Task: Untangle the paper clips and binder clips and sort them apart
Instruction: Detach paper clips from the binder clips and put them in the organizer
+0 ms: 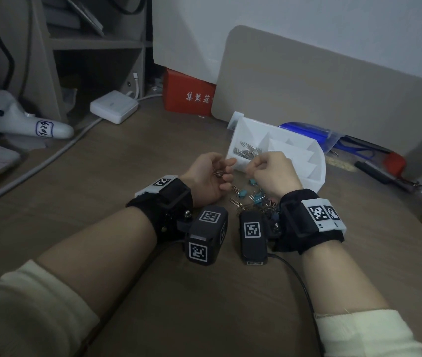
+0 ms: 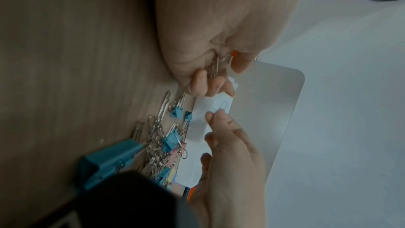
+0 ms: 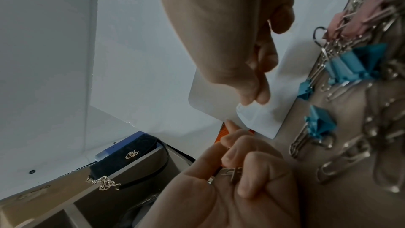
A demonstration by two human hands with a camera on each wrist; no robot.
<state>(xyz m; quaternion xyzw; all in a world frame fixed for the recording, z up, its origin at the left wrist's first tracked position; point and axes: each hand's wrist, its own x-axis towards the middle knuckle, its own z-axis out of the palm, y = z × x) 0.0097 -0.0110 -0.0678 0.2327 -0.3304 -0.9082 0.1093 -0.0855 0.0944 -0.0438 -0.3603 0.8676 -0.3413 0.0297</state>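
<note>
— Status of the hands?
— The left hand (image 1: 208, 176) is gripping several paper clips (image 2: 215, 66); the right hand (image 1: 273, 173) is pinching one over the white organizer (image 1: 315, 176).
— The tangle (image 1: 252, 200)?
— Lying on the bench below them. Advisable: release singles only.

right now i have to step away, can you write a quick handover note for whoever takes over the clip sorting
Left hand: holds a few loose paper clips in curled fingers.
Right hand: fingers pinched together at the near edge of the white organizer; it may hold one paper clip, too small to tell.
Done: a batch of paper clips lies in the organizer's left compartment. No binder clips are visible in the other compartments.
Left: the tangled pile of paper clips with blue, pink and yellow binder clips lies on the desk between the wrists, just short of the organizer. Keep pulling it apart and sort the binder clips separately.
</note>
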